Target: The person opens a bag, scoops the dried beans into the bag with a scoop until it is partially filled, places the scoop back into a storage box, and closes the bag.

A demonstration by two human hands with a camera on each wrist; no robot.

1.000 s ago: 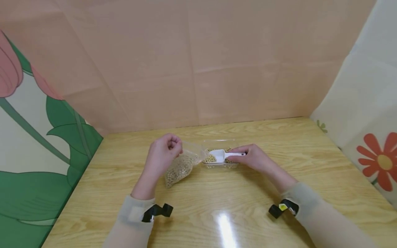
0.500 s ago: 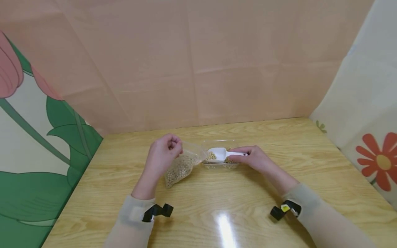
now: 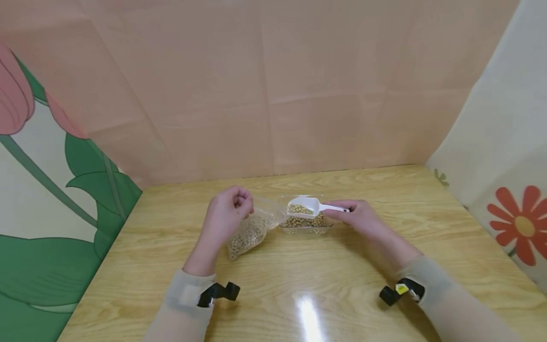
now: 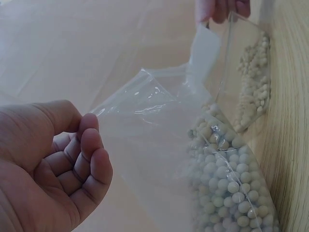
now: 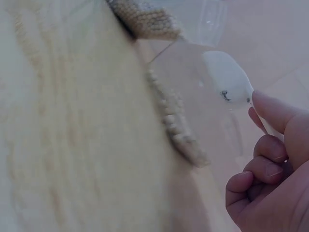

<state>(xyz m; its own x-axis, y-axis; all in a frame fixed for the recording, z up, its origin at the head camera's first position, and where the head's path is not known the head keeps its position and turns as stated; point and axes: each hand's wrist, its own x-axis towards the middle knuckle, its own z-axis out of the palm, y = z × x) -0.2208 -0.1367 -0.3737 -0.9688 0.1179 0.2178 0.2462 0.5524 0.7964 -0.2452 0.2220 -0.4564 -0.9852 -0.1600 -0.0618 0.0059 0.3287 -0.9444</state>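
Observation:
My left hand [image 3: 228, 211] pinches the top edge of a clear plastic bag [image 4: 140, 111] between thumb and fingertips. Small round pale balls [image 4: 227, 183] fill the lower part of the bag, which leans on the table. By its handle my right hand [image 3: 359, 216] holds a white scoop [image 3: 315, 205], loaded with beige balls [image 3: 300, 209]. The scoop is raised over a clear plastic box [image 3: 325, 230] that holds more of the balls. The bag's mouth faces the box, close to the scoop's front edge. In the right wrist view the scoop [image 5: 224, 77] shows from its underside.
All of this sits on a wood-grain table [image 3: 273, 294]. A pink cloth backdrop [image 3: 265, 95] stands behind it, with a tulip-printed panel [image 3: 85, 190] on the left and a flower-printed sheet [image 3: 491, 142] on the right. Each sleeve carries a black wrist camera.
My right hand has lifted the scoop out of the balls in the box and moved slightly right; the scoop now carries a load. The left hand and bag have stayed nearly still.

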